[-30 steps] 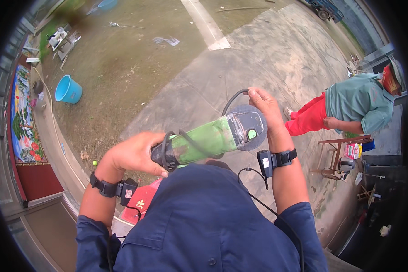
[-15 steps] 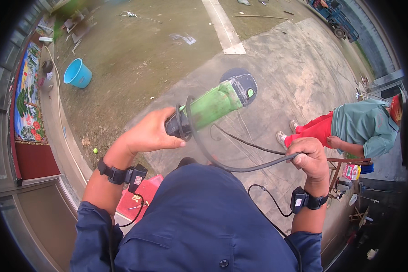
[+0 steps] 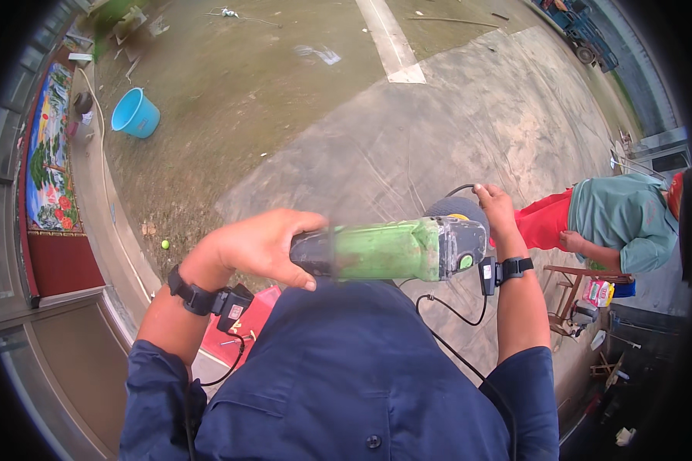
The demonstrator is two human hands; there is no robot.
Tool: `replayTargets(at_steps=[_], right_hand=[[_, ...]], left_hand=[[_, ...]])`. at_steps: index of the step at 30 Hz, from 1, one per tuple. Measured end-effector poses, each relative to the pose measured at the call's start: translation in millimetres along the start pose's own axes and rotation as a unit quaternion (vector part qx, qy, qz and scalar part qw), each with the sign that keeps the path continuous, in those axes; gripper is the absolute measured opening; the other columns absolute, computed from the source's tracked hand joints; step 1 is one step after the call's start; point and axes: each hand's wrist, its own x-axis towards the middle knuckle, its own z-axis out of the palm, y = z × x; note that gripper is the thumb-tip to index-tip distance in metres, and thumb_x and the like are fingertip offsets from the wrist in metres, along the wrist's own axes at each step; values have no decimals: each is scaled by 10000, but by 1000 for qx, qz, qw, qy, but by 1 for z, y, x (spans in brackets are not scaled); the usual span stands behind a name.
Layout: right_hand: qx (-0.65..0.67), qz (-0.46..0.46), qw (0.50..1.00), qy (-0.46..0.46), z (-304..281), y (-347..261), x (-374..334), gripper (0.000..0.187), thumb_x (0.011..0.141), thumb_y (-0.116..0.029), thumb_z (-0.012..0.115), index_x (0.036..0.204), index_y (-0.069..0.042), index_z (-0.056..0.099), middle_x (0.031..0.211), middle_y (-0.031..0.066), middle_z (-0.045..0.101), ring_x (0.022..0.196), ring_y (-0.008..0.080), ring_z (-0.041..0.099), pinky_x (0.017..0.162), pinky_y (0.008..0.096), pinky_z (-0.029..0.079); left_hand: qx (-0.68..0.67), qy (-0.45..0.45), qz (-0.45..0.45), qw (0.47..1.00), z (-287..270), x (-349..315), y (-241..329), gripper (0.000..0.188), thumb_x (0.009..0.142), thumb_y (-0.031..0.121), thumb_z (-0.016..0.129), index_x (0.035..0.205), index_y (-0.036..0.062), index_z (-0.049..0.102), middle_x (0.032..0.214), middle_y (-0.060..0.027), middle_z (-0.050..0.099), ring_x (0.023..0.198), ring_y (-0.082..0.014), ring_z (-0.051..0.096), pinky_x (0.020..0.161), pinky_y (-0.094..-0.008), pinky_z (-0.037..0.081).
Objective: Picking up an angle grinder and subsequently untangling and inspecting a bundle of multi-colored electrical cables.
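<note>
An angle grinder (image 3: 388, 250) with a scuffed green body and dark ends lies level in front of my torso. Its dark rear end sits in the grip of my left hand (image 3: 257, 242), thumb below and fingers over the top. A round grey disc (image 3: 446, 206) with a yellow centre shows at the far side of its head. Beyond the disc, my right hand (image 3: 497, 206) pinches a dark power cord (image 3: 459, 187). Much of the cord is hidden behind the grinder.
At right stands another person (image 3: 615, 219) in a green shirt and red trousers, near a wooden frame (image 3: 565, 296). A blue bucket (image 3: 135, 114) is on the ground at far left. A red board (image 3: 242, 326) lies below my left forearm.
The grinder has come lower and turned level, its head swinging to the right and nearer me. My right hand has moved farther out, still holding cord. The cord loops round the grinder's rear no longer show.
</note>
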Motion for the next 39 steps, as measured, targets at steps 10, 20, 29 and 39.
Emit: replayTargets(at_steps=[10, 20, 29, 39], right_hand=[[208, -170, 943, -196, -85, -54, -142, 244, 921, -245, 654, 916, -1, 655, 661, -11, 557, 544, 70, 471, 515, 231, 393], [532, -272, 799, 63, -165, -144, -59, 270, 991, -229, 568, 1120, 9, 566, 630, -43, 384, 517, 69, 370, 732, 264, 451], [417, -73, 885, 194, -81, -67, 22, 215, 977, -227, 578, 1040, -22, 588, 642, -24, 434, 509, 91, 401, 552, 249, 425], [229, -8, 968, 104, -11, 18, -2, 248, 966, -288, 588, 976, -43, 625, 649, -14, 504, 554, 106, 501, 536, 259, 444]], left_hand=[[134, 246, -29, 960, -19, 24, 3, 588, 634, 243, 829, 1105, -17, 591, 909, -142, 621, 832, -218, 598, 776, -340, 480], [244, 144, -29, 959, -5, 19, -30, 427, 622, 226, 736, 966, 5, 612, 839, -205, 643, 809, -374, 627, 713, -412, 492], [185, -5, -44, 982, -1, 2, -10, 642, 600, 200, 799, 1173, -6, 596, 1016, -159, 672, 916, -276, 648, 808, -355, 502], [-50, 28, 49, 997, -2, 1, 4, 631, 646, 235, 841, 1169, -21, 598, 922, -60, 663, 840, -129, 589, 747, -294, 477]])
